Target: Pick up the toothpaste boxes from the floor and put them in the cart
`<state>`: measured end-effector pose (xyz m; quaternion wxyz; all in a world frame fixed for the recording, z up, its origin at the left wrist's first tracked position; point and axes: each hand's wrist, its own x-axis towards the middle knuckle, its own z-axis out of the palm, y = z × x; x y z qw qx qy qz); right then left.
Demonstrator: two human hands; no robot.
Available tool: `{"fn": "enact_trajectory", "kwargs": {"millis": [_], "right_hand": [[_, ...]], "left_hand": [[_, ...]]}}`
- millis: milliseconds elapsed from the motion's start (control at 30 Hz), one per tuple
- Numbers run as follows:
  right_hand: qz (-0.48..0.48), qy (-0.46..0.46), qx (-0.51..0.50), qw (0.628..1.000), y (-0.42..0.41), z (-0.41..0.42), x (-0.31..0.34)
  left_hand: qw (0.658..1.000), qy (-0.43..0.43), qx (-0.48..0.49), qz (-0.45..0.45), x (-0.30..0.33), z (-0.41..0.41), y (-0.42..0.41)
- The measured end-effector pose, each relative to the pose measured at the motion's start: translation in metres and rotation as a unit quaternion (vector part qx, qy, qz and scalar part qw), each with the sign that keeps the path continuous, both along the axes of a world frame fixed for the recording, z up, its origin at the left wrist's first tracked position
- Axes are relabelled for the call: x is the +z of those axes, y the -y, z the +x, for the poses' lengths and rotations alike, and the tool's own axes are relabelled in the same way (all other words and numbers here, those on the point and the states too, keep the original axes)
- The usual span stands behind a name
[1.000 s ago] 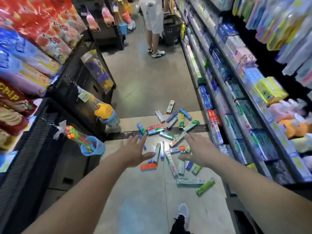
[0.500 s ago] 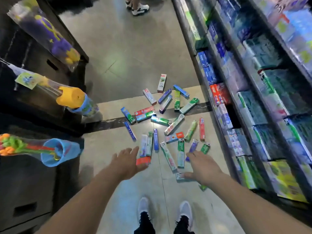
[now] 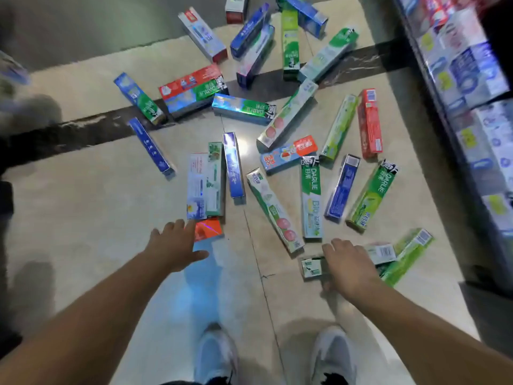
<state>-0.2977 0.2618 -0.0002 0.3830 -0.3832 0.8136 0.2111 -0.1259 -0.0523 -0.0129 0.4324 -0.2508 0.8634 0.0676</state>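
About twenty-four toothpaste boxes (image 3: 311, 196) lie scattered on the floor (image 3: 83, 218). Two hands (image 3: 173, 247) reach toward them, and two pale shoes (image 3: 215, 357) show below. One stocked shelf (image 3: 472, 79) stands on the right.

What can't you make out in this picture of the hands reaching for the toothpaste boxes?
- Head view: the box under the right hand is mostly covered; only its pale ends show, so whether the fingers grip it is unclear.
- The orange box is partly behind the left hand; contact is uncertain.
- The shelf packs at right are blurred, labels unreadable.
- The top boxes, such as the red-and-white box, are cut off by the upper edge.
- No cart appears.
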Motion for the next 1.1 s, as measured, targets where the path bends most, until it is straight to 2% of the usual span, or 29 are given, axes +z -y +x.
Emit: {"fn": "enact_trajectory", "kwargs": {"millis": [133, 233, 300, 400, 533, 700, 900, 1100], "right_hand": [[0.042, -0.026, 0.063, 0.997, -0.009, 0.003, -0.063], [0.046, -0.028, 0.075, 0.996, -0.008, 0.002, -0.085], [0.030, -0.024, 0.067, 0.997, -0.003, -0.002, -0.083], [-0.015, -0.001, -0.009, 1.000, 0.004, -0.005, -0.037], [-0.136, 0.033, -0.184, 0.973, 0.017, -0.009, 0.072], [-0.239, 0.034, -0.339, 0.909, 0.047, -0.022, 0.262], [-0.318, 0.014, -0.435, 0.842, 0.044, -0.039, 0.497], [-0.376, -0.006, -0.497, 0.782, 0.009, -0.020, 0.681]], "left_hand": [[0.997, 0.009, -0.045, -0.066, -0.065, 0.007, 0.007], [0.993, -0.021, -0.074, -0.091, -0.085, 0.008, 0.005], [0.993, -0.025, -0.069, -0.098, -0.083, 0.007, 0.001], [0.998, -0.019, -0.010, -0.057, -0.044, 0.006, -0.002], [0.996, -0.072, 0.026, -0.036, 0.064, -0.017, -0.010], [0.986, -0.143, 0.085, 0.011, 0.264, -0.082, -0.015], [0.966, -0.245, -0.021, 0.074, 0.515, -0.138, -0.026], [0.942, -0.307, -0.065, 0.123, 0.700, -0.154, -0.066]]}}
